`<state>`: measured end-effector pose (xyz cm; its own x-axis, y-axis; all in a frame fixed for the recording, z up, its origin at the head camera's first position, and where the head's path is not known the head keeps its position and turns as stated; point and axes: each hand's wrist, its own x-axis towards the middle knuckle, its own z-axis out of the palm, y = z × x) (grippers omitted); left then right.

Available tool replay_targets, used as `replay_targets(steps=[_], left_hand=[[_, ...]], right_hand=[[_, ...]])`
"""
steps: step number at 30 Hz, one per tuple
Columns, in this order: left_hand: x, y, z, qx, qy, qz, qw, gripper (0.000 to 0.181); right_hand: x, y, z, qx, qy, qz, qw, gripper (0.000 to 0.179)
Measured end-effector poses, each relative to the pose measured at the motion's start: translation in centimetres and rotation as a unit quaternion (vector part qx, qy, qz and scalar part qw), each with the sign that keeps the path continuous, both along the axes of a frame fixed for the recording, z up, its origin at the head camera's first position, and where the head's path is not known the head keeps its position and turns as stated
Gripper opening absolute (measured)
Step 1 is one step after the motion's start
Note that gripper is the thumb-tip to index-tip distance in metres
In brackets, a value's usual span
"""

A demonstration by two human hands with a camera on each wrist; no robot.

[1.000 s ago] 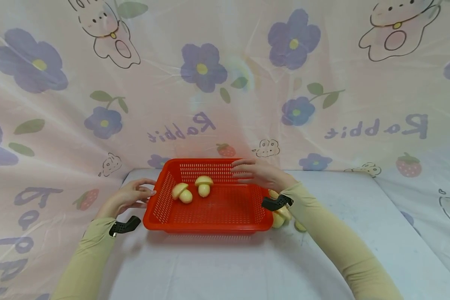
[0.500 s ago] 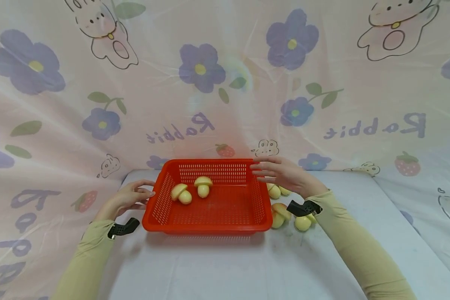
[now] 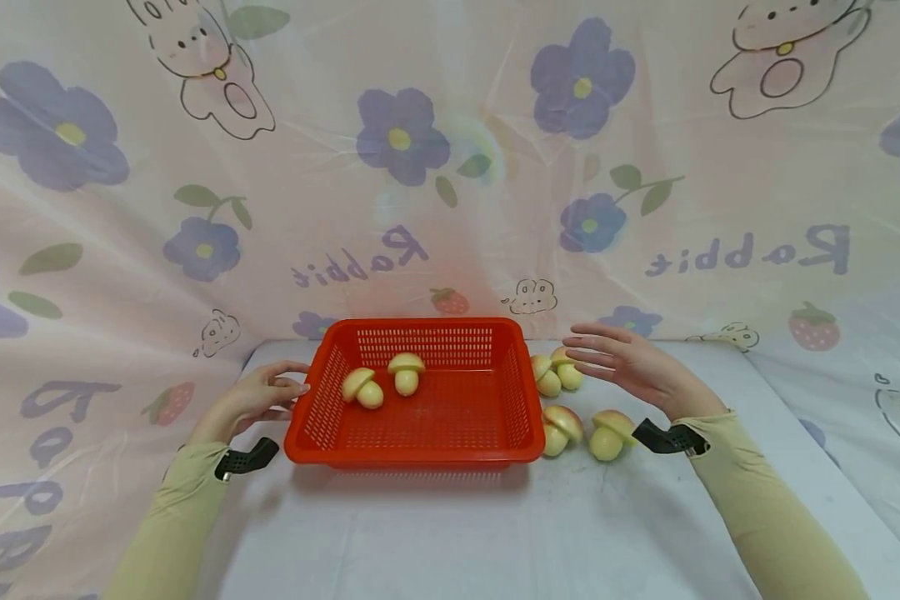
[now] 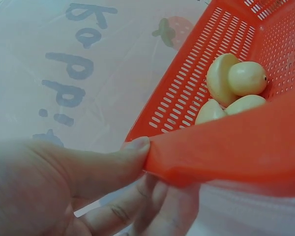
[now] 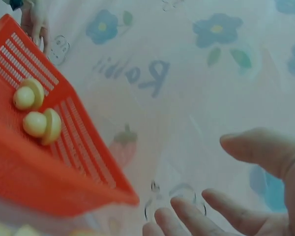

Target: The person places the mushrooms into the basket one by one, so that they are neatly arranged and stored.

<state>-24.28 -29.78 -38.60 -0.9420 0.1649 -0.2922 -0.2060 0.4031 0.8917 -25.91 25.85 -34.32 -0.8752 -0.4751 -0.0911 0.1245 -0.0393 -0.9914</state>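
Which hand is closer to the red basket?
Left: the left hand holds the left edge of the red basket. The right hand is off past its right side, not touching.

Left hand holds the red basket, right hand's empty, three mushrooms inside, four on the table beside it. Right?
Not quite: the head view shows two mushrooms in the red basket, not three. The rest stands: left hand holding it, right hand empty, four mushrooms on the table.

Yellow sleeves (image 3: 776, 504), 2 black cameras (image 3: 249, 458)
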Motion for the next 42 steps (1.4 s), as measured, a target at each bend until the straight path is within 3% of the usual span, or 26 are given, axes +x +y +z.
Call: replay_targets(steps=[19, 27, 34, 42], left_hand=[[0.1, -0.3, -0.5, 0.031, 0.012, -0.012, 0.9994, 0.058], [0.1, -0.3, -0.6, 0.025, 0.008, -0.005, 0.9996, 0.059], [0.1, -0.2, -0.4, 0.024, 0.008, -0.005, 0.9997, 0.058], [0.2, -0.4, -0.6, 0.030, 0.009, -0.006, 0.9995, 0.058]], right_hand=[[2.7, 7.6, -5.8, 0.004, -0.044, -0.063, 0.9970, 0.055], [3.2, 9.0, -7.5, 0.018, -0.070, -0.081, 0.9941, 0.064], [3.7, 9.8, -8.6, 0.064, -0.070, -0.094, 0.9911, 0.069], [4.2, 9.9, -10.1, 0.030, -0.093, -0.086, 0.9915, 0.065]])
